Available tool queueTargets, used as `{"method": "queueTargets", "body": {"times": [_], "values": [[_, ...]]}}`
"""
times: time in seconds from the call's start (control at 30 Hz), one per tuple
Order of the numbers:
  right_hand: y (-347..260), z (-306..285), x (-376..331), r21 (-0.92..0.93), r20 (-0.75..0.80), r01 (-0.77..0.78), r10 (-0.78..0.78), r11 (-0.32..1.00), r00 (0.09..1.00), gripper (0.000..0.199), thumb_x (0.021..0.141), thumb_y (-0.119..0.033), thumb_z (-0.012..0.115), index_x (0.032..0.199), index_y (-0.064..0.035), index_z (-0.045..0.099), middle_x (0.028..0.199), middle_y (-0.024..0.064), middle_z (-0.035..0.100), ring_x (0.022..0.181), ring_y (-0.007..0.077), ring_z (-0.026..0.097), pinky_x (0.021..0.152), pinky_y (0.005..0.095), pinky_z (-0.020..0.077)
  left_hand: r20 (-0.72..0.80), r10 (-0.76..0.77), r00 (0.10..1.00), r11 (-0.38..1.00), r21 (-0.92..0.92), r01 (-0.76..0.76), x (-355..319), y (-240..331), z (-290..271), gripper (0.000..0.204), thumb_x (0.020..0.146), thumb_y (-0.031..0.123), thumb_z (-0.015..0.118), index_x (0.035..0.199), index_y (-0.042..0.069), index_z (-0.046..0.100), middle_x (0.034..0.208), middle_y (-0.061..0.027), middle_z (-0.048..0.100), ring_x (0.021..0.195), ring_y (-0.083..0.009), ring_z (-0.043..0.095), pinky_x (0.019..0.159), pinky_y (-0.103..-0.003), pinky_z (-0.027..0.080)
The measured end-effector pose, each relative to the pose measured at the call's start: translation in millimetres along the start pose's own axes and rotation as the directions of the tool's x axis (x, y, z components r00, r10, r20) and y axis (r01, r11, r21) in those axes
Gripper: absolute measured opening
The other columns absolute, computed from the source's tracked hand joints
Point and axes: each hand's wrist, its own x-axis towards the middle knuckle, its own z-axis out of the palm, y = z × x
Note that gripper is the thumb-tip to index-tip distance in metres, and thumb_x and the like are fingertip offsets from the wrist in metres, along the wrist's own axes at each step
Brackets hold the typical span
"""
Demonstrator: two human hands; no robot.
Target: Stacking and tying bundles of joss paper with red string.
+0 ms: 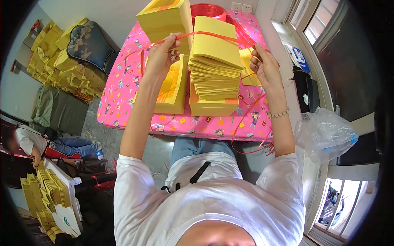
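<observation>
A red plastic string (209, 36) stretches taut across the top of a tall, fanned stack of yellow paper sheets (214, 65) — that stack stands in the middle of the table (123, 88), which wears a pink cloth printed with little cartoon figures. The left hand (161, 55) is up at the string's left end, fingers curled and pinched shut on it, just beside the stack's left edge. The right hand (264, 65) grips the other end on the stack's right side, fingers closed on the string, a beaded bracelet (278, 114) on that wrist. More red string trails down over the table's near edge in loose loops (250, 135), and a red spool of it (208, 10) sits at the far end of the table behind the stack. Left of the fanned stack lies a flatter bundle of yellow paper with an orange border (172, 88), and another thick block (164, 18) rises behind the left hand. Out to the right, a crumpled clear plastic bag (324, 133) hangs by the window. Over on the left, heaps of yellow paper bundles (61, 57) are piled against the wall beside a dark floral cushion (90, 43) — and lower left, another person (28, 141) sits on the floor by more yellow stacks (47, 192)
</observation>
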Motion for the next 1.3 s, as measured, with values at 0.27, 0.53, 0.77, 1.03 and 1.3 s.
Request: {"method": "queueTargets", "body": {"times": [0.27, 0.53, 0.77, 1.03, 1.3], "values": [[32.9, -7.8, 0.7, -0.029, -0.006, -0.223, 0.223, 0.974, 0.975, 0.024, 0.088, -0.034, 0.065, 0.092, -0.0111, 0.063, 0.075, -0.0071, 0.057, 0.063, 0.0052, 0.053, 0.053, 0.0205, 0.0433, 0.007, -0.295, 0.956, 0.955, -0.016, 0.295, 4.5, -51.3, -12.9, 0.027, 0.098, 0.032, 0.045, 0.103, 0.011, 0.061, 0.077, 0.0050, 0.060, 0.065, -0.0090, 0.052, 0.063, -0.027, 0.044], [56.3, -21.9, 8.9, -0.221, -0.007, -0.284, 0.290, 0.933, 0.957, 0.023, 0.090, -0.034, 0.061, 0.092, -0.0115, 0.062, 0.080, -0.0033, 0.057, 0.073, 0.0094, 0.054, 0.065, 0.0272, 0.0439, -0.139, -0.303, 0.943, 0.903, 0.274, 0.331, 4.3, -82.2, -19.6, 0.031, 0.097, 0.037, 0.046, 0.095, 0.007, 0.057, 0.074, -0.0013, 0.059, 0.062, -0.0127, 0.059, 0.055, -0.028, 0.048], [60.6, -16.5, 5.4, -0.304, 0.003, -0.312, 0.328, 0.900, 0.945, 0.024, 0.094, -0.030, 0.053, 0.089, -0.0088, 0.063, 0.084, -0.0016, 0.061, 0.078, 0.0095, 0.057, 0.071, 0.0282, 0.0481, -0.136, -0.362, 0.922, 0.783, 0.492, 0.380, 1.1, -81.9, -12.3, 0.029, 0.092, 0.026, 0.047, 0.109, 0.004, 0.057, 0.089, -0.0055, 0.064, 0.079, -0.0162, 0.062, 0.071, -0.035, 0.056], [53.1, -15.7, 3.3, -0.467, 0.104, -0.301, 0.390, 0.831, 0.915, 0.027, 0.094, -0.030, 0.053, 0.098, -0.0049, 0.063, 0.093, 0.0032, 0.067, 0.087, 0.0120, 0.063, 0.077, 0.0302, 0.0509, -0.077, -0.504, 0.860, 0.727, 0.500, 0.471, 9.5, -63.4, -1.8, 0.034, 0.094, 0.032, 0.049, 0.115, 0.005, 0.054, 0.095, -0.0063, 0.063, 0.076, -0.0161, 0.063, 0.071, -0.036, 0.058], [57.7, -16.4, 5.2, -0.453, 0.133, -0.270, 0.364, 0.849, 0.922, 0.026, 0.092, -0.028, 0.055, 0.096, -0.0038, 0.063, 0.090, 0.0036, 0.067, 0.079, 0.0114, 0.064, 0.070, 0.0271, 0.0515, -0.048, -0.548, 0.835, 0.796, 0.276, 0.538, 14.8, -70.0, 2.0, 0.020, 0.092, 0.022, 0.057, 0.102, 0.004, 0.060, 0.090, -0.0071, 0.066, 0.076, -0.0154, 0.065, 0.071, -0.035, 0.059]]}}
